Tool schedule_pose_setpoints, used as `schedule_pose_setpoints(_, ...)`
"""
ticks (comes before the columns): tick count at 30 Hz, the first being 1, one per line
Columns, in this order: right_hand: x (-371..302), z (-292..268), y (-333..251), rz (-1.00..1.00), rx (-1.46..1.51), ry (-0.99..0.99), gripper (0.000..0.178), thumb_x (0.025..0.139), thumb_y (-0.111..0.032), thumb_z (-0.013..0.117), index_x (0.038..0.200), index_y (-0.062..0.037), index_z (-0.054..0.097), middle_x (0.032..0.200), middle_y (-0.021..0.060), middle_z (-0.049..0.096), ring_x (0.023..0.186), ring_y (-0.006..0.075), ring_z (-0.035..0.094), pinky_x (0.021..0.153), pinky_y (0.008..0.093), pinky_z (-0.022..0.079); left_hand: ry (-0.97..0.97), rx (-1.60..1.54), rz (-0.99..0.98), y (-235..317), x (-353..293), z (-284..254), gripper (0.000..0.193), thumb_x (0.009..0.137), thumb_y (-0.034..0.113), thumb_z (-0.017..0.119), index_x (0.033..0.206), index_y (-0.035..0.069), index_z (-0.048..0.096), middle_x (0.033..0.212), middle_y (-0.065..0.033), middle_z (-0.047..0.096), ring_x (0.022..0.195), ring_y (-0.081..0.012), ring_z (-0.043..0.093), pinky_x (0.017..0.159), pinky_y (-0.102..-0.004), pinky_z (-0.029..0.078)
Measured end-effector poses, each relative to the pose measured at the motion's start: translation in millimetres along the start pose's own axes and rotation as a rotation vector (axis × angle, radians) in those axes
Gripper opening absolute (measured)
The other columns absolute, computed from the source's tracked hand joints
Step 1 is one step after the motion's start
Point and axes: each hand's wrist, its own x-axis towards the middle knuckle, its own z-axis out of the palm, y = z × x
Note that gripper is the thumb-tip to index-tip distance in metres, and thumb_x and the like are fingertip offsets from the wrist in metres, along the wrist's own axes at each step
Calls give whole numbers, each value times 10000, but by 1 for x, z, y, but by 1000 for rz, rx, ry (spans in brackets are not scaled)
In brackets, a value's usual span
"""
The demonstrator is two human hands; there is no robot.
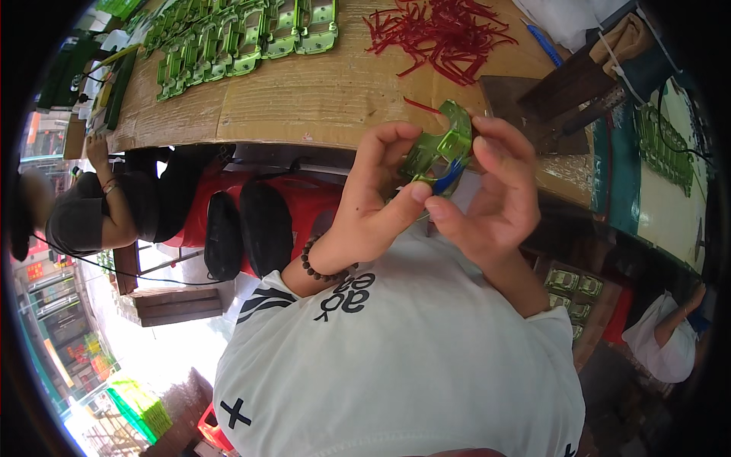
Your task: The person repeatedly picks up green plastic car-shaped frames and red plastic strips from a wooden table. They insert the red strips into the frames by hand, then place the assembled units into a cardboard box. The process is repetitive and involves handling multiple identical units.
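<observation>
Both hands clamp one green bracket (440,148) above counter (320,99) edge; left hand (377,202) steadies it, right hand (491,190) w/ blue piece (449,179), prob. fitting. More brackets (244,38), red strips (442,34) behind.

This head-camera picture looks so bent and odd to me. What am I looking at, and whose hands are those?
There is no machine here: a person wears a wide fisheye camera on the head, looking down, so straight edges bend near the rim. The white shirt low in the picture is the wearer's own. The left hand, with a bead bracelet on its wrist, and the right hand together hold a shiny green metal part with a blue piece at its lower end. Beyond lies a cardboard-covered table carrying rows of similar green parts and a heap of red strips. Another person sits at the left.
</observation>
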Motion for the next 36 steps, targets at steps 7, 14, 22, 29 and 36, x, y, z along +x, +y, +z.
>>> schedule_pose_setpoints(7, -36, -3, -9, 685, 569, 389, 457, 835, -51, 577, 1240, -18, 368, 1162, 135, 497, 1094, 221, 505, 877, 321, 462, -319, 309, -129, 20, 2, 0, 684, 787, 258, 591, 1296, -66, 269, 1187, -186, 472, 971, -190, 543, 769, -263, 443)
schedule_pose_setpoints(14, -22, -59, -15, 1119, 1335, 564, 398, 911, -329, 446, 1134, -2, 495, 1109, 157, 544, 983, 257, 570, 768, 317, 527, -175, 257, -66, 19, 29, 13, 584, 815, 215, 590, 1273, -64, 358, 1071, -152, 564, 753, -120, 549, 697, -223, 435)
schedule_pose_setpoints(22, -17, -80, -7, 986, 1772, 680, 388, 919, -219, 418, 1207, 41, 410, 1287, 208, 396, 1180, 426, 395, 1005, 445, 394, -228, -49, 15, -19, 71, 49, 439, 819, 133, 583, 1193, -53, 445, 1137, -138, 527, 980, -183, 544, 783, -296, 476)
schedule_pose_setpoints(29, -15, -87, -7, 871, 1908, 620, 419, 924, -228, 408, 1250, 33, 370, 1311, 204, 372, 1219, 430, 344, 1045, 456, 338, -378, -231, 151, -38, 83, 42, 429, 811, 112, 518, 1207, -40, 452, 1245, -160, 489, 1089, -208, 486, 958, -360, 368)
schedule_pose_setpoints(36, -10, -86, -7, 938, 1948, 566, 434, 925, -232, 418, 1258, 41, 362, 1286, 212, 404, 1201, 425, 371, 1018, 439, 381, -411, -300, 156, -41, 81, 34, 464, 816, 175, 485, 1215, -58, 451, 1259, -207, 473, 1163, -242, 457, 1001, -365, 317)
